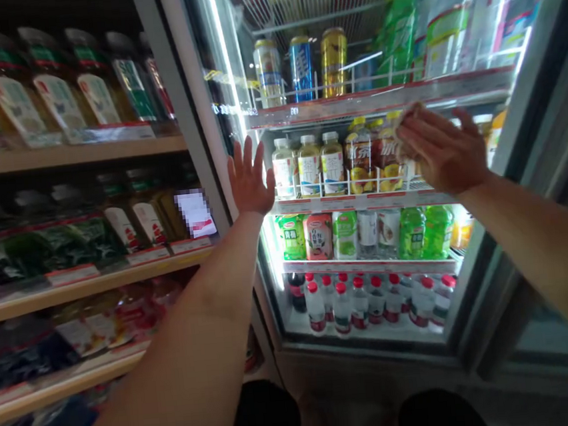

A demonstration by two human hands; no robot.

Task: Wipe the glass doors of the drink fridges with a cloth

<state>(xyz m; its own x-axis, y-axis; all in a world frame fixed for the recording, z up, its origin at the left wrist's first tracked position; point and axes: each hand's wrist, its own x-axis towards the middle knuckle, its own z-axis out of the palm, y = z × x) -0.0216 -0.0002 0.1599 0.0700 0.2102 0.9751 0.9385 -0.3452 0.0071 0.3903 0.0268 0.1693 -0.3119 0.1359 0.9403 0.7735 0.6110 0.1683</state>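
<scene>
Inspector A: What surrounds the glass door [362,351]?

Inspector B: To its left stands wooden shelving [132,148] stocked with bottles; on that shelving, close to the door's left side, sits a pale rectangular item [194,211], its face blurred. Behind the door are three upright cans [301,67] and a large green bottle [399,24] high up, white-capped bottles [308,164] beside yellow-capped tea bottles [360,155] below these, then drink cartons [318,236], then red-capped bottles [341,308] at its foot. Below the door, two dark-covered knees [264,419] show

Inspector A: Any obstruction?

Inspector B: The left forearm [212,300] hides part of the shelving left of the door. The right hand [446,147] hides some drinks behind the door

Inspector A: Condition of the hands?

Inspector B: The left hand [250,179] is free of any object, fingers spread, at the door's left edge; palm contact cannot be confirmed. The right hand has its fingers extended over a cloth [401,128], holding it at the right half of the door

Inspector A: And the cloth itself?

Inspector B: Pale beige, crumpled, mostly covered by the fingers; only its edge is visible, slightly blurred. The door is transparent, brightly lit from within, with reflected light streaks near its upper left
</scene>
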